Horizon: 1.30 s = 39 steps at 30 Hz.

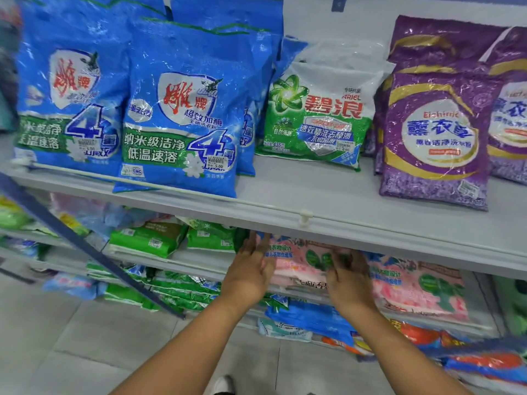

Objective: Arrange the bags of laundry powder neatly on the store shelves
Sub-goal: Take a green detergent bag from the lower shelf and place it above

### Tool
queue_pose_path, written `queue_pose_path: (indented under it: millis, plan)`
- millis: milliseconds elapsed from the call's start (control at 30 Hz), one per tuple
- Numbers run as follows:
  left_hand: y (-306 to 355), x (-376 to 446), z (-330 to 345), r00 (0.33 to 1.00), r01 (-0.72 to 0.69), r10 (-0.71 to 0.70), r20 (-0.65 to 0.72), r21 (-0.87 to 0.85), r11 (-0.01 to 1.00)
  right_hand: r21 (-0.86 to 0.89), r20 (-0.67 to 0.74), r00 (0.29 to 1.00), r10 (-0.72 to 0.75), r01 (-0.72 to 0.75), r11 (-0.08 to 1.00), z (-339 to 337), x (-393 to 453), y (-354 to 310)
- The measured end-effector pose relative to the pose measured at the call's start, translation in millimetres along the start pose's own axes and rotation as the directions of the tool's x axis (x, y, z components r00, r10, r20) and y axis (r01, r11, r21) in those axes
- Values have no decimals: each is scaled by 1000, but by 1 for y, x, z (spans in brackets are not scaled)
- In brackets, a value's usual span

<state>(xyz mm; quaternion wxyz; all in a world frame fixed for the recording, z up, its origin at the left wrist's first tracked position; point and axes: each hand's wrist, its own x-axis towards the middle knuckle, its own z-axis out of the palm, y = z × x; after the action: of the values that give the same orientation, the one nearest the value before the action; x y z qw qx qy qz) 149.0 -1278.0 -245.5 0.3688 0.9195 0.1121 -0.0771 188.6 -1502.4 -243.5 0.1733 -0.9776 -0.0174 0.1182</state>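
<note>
We read ARIEL on the green-white bag. Our left hand and right hand, fingers straight, press the pink bag between them.

A: Where are the hands?

B: Both reach under the top shelf. The left hand lies flat against the left edge of a pink bag, fingers straight. The right hand is on the bag's front; its fingers look curled, though blur makes that unsure.

A: And above?

B: Blue bags stand at the left, a green-and-white bag leans in the middle, and purple bags stand at the right. Green bags lie left of the pink one.
</note>
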Motion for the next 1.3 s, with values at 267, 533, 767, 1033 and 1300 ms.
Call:
queue_pose_path:
  millis: [267,533,767,1033,1300]
  plan:
    - [-33,-44,-16,972,59,-124,-199,-303,951,62,110,984,-143,137,989,-8,-8,-47]
    - [-109,-28,-90,940,197,-302,-160,-468,862,256,-22,988,-155,155,954,13,-18,-152]
    - [-186,-27,-149,937,206,-315,-151,-492,846,373,75,992,105,-125,920,35,11,-248]
    - [-211,-21,-181,950,171,-294,-103,-617,768,324,83,960,268,-281,903,46,27,-279]
    - [-209,-18,-182,962,217,-269,42,-716,663,196,45,946,321,-323,926,52,34,-269]
